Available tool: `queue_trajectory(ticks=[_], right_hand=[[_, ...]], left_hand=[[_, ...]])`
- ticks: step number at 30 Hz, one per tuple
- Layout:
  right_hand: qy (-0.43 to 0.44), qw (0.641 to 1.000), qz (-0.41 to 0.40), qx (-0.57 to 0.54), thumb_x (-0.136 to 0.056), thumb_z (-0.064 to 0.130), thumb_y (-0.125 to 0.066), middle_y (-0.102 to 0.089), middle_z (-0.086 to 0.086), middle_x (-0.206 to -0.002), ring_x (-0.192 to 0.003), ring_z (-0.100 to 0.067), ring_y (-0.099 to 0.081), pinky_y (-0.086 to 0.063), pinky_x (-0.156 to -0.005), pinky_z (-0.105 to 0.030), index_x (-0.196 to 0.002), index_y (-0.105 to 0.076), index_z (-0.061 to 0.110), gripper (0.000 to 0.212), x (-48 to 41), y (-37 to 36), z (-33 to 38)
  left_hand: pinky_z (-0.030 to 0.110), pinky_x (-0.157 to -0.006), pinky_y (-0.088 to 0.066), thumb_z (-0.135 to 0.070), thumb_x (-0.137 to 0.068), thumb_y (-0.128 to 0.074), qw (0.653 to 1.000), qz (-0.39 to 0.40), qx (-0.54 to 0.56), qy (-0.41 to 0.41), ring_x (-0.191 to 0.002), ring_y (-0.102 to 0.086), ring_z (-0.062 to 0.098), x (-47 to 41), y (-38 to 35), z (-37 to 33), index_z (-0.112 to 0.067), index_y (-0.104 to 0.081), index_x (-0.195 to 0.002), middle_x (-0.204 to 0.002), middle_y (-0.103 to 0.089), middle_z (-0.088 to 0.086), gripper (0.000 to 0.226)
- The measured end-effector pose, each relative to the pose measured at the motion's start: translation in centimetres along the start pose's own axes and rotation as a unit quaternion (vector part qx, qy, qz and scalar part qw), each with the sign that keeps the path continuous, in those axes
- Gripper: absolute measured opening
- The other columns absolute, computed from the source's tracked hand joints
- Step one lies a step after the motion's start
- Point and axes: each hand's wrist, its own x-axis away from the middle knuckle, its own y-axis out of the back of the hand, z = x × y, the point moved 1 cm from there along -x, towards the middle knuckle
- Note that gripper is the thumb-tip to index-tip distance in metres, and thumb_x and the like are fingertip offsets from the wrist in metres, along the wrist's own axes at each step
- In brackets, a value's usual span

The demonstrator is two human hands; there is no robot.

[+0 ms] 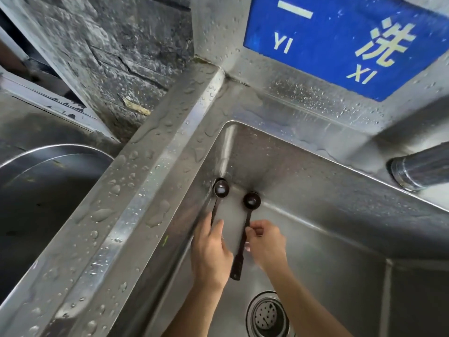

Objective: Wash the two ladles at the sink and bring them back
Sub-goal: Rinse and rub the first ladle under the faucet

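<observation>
Two small dark ladles are held over the steel sink basin [328, 239], bowls pointing away from me. My left hand [211, 251] grips the handle of the left ladle [221, 189], whose bowl sits close to the basin's far left corner with a little water in it. My right hand [266, 242] pinches the handle of the right ladle [251, 200] between thumb and fingers; its flat handle end hangs free below my hands. The two ladles lie roughly parallel and apart.
A faucet spout [422, 166] reaches in from the right, with no stream visible. The drain strainer [267, 314] lies at the basin bottom. A wet steel divider [145, 190] separates this basin from another metal basin [43, 190] at left. A blue sign [340, 40] hangs on the backsplash.
</observation>
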Motion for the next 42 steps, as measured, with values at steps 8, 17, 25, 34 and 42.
queue_trajectory(ticks=[8,17,25,34,42], right_hand=[[0.017,0.998,-0.030,0.054,-0.089,0.033,-0.071,-0.066,0.013,-0.082,-0.087,-0.015,-0.066,-0.054,-0.079,-0.025,-0.091,-0.061,0.030,0.011,0.6,-0.5,0.6],[0.001,0.998,-0.042,0.044,-0.086,0.024,-0.074,-0.071,0.008,-0.085,-0.089,-0.017,-0.068,-0.057,-0.080,-0.029,-0.098,-0.070,0.020,0.013,0.7,-1.6,1.6],[-0.008,0.996,-0.021,0.084,-0.090,0.041,-0.069,-0.071,0.001,-0.102,-0.098,-0.021,-0.064,-0.044,-0.080,-0.024,-0.118,-0.065,0.019,0.035,1.8,-0.6,1.9],[-0.041,0.992,-0.012,-0.116,-0.088,0.039,-0.075,-0.065,-0.006,-0.134,-0.117,-0.023,-0.065,-0.052,-0.103,-0.042,-0.143,-0.053,0.020,0.062,7.7,10.5,1.4],[0.058,0.906,-0.062,-0.415,-0.074,0.021,-0.080,-0.054,-0.008,-0.141,-0.125,-0.015,-0.060,-0.045,-0.112,-0.048,-0.133,-0.060,0.020,0.062,14.5,26.7,3.5]], left_hand=[[0.034,-0.124,-0.017,-0.008,-0.082,-0.064,0.977,0.129,-0.149,-0.081,-0.151,-0.019,0.028,0.5,0.2,1.1,0.003,-0.031,-0.150,-0.167,-0.009,0.010,0.077],[0.037,-0.123,-0.020,-0.012,-0.081,-0.069,0.978,0.114,-0.156,-0.079,-0.151,-0.022,0.031,-0.2,0.2,1.1,0.011,-0.031,-0.148,-0.165,-0.018,0.015,0.080],[0.035,-0.124,-0.014,-0.007,-0.084,-0.061,0.980,0.124,-0.106,-0.113,-0.153,-0.014,0.027,0.4,1.0,-0.4,0.001,-0.037,-0.147,-0.165,-0.016,0.013,0.068],[0.015,-0.113,-0.023,-0.011,-0.098,-0.046,0.978,0.086,0.080,-0.171,-0.145,-0.034,0.010,1.9,6.0,-10.2,-0.020,-0.033,-0.153,-0.158,-0.038,-0.003,0.057],[0.035,-0.105,-0.046,-0.008,-0.093,-0.051,0.945,0.105,0.186,-0.250,-0.142,-0.039,0.016,2.0,12.3,-24.6,-0.023,-0.031,-0.154,-0.161,-0.032,-0.001,0.067]])
